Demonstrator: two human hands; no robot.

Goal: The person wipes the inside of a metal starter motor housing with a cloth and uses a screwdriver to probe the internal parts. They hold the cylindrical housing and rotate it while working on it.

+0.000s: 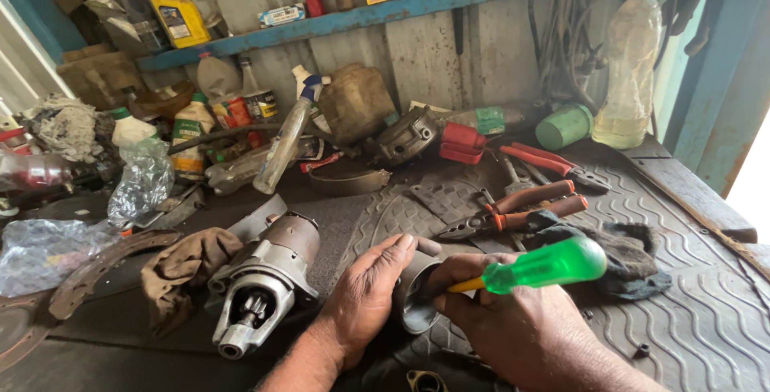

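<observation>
The left hand (pixel 370 292) is wrapped around a small metal cup (pixel 415 296) low over the surface (pixel 690 320). The right hand (pixel 513 324) grips a green-handled screwdriver (pixel 537 268). Best to hold the cup still and push gently. A motor (pixel 261 280) lies just left, pliers (pixel 513 214) farther back.

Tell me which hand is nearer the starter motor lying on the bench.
Left. The left hand grips a metal cylinder right beside the starter motor; the right hand, holding the green-handled screwdriver, sits farther away beyond the cylinder.
</observation>
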